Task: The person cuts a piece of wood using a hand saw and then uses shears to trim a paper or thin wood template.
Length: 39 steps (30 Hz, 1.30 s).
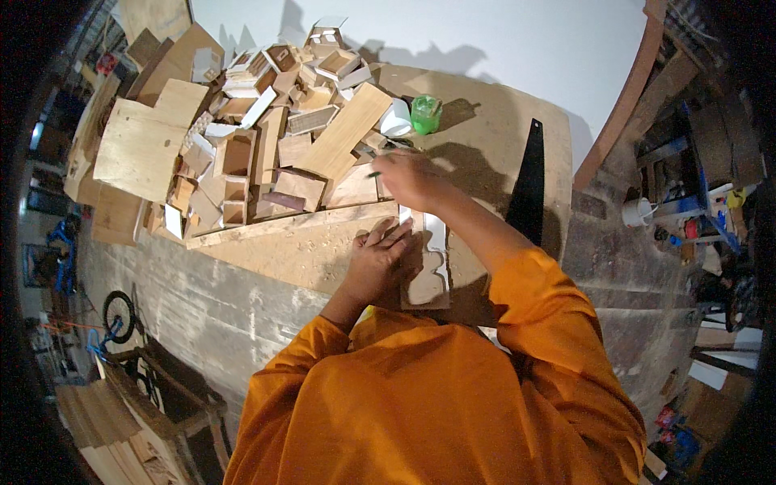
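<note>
My left hand [380, 260] presses flat on a narrow wooden strip [427, 284] that carries a white wavy-edged paper template [436, 238]. The strip lies on a sawdust-covered wooden workbench [493, 129]. My right hand [411, 178] is closed around a thin dark pencil [377, 173] just beyond the strip's far end, next to the heap of offcuts. Both arms wear orange sleeves.
A big heap of wood blocks and plywood offcuts [267, 153] fills the bench's left and far side. A green cup [425, 114] and a white cup [396, 120] stand behind my right hand. A black handsaw [529, 178] lies at right. Cluttered shelves [695, 186] stand further right.
</note>
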Each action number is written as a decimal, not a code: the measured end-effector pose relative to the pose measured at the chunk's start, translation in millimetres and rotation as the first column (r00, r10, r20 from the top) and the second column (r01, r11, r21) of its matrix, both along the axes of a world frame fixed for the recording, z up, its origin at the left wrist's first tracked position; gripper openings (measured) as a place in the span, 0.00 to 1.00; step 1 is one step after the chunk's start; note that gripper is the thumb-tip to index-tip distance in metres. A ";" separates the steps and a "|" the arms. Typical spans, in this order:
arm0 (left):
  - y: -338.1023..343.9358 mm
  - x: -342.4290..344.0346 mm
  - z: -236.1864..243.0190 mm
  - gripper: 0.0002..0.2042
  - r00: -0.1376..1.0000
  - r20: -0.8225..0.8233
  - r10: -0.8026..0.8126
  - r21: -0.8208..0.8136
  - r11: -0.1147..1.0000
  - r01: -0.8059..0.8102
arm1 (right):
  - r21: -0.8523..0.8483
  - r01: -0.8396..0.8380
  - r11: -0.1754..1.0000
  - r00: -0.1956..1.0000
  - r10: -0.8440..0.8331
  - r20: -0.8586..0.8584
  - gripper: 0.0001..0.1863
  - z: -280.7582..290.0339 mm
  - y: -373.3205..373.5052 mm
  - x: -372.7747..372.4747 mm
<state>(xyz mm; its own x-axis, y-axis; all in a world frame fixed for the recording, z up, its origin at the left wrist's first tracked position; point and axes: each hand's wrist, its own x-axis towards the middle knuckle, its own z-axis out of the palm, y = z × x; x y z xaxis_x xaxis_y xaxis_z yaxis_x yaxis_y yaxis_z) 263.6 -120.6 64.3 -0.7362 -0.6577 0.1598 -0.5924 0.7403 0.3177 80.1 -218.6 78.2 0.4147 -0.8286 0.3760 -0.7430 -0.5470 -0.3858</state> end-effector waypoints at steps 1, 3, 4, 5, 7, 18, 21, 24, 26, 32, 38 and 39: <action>1.3 -0.9 2.3 0.27 1.000 -0.011 0.004 0.011 1.000 -0.004 | 0.087 0.072 0.994 0.987 -0.084 0.140 0.08 -3.2 12.5 -8.8; 2.4 -2.3 6.3 0.27 1.000 -0.029 0.004 0.022 1.000 -0.004 | 0.272 0.154 0.950 0.940 -0.226 0.255 0.09 -3.7 38.8 -27.0; 2.3 -2.3 7.7 0.28 0.999 -0.032 0.005 0.023 1.000 -0.004 | 0.359 0.172 0.917 0.933 -0.269 0.240 0.10 0.3 52.6 -34.5; 2.8 -1.7 9.6 0.28 0.999 -0.037 0.001 0.023 1.000 0.000 | 0.408 0.158 0.899 0.946 -0.256 0.197 0.11 7.7 68.8 -40.6; 3.7 -1.9 11.3 0.28 0.998 -0.055 0.003 0.039 0.999 -0.001 | 0.482 0.138 0.866 0.972 -0.212 0.104 0.12 14.9 95.3 -49.4; 4.2 -0.9 15.6 0.30 0.999 -0.035 0.000 0.092 0.996 0.003 | 0.377 0.329 0.866 0.922 -0.381 0.071 0.13 -1.6 112.2 -51.5; 5.2 -1.0 15.8 0.30 0.999 -0.032 0.007 0.080 0.997 -0.004 | 0.379 0.406 0.831 0.913 -0.385 -0.134 0.12 20.1 97.5 -43.3; 5.0 -1.3 17.6 0.29 0.999 -0.042 0.000 0.068 0.998 0.002 | 0.361 0.432 0.826 0.901 -0.409 -0.142 0.10 14.7 91.6 -40.2; 4.0 -0.9 17.3 0.29 0.998 -0.065 -0.004 0.077 0.997 0.009 | 0.295 0.397 0.869 0.917 -0.388 -0.092 0.08 10.9 89.1 -39.0; 3.5 1.9 12.6 0.28 0.997 -0.071 -0.011 0.036 0.999 0.014 | 0.336 0.416 0.845 0.903 -0.341 -0.262 0.06 27.5 84.0 -25.9; 1.2 0.6 14.0 0.29 0.999 -0.032 -0.012 0.078 0.997 0.015 | 0.166 0.312 0.936 0.905 -0.239 -0.352 0.05 12.8 79.1 -23.8; 0.8 0.8 12.4 0.29 0.999 -0.036 -0.015 0.083 0.996 0.018 | 0.194 0.327 0.925 0.910 -0.253 -0.327 0.05 6.8 81.4 -24.2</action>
<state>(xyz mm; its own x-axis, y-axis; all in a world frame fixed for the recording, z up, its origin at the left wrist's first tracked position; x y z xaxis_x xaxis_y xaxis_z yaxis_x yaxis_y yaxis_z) 264.4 -119.8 76.7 -0.7422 -0.6572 0.1314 -0.5673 0.7205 0.3989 56.0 -137.2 85.1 0.2018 -0.9781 0.0517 -0.9530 -0.2082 -0.2202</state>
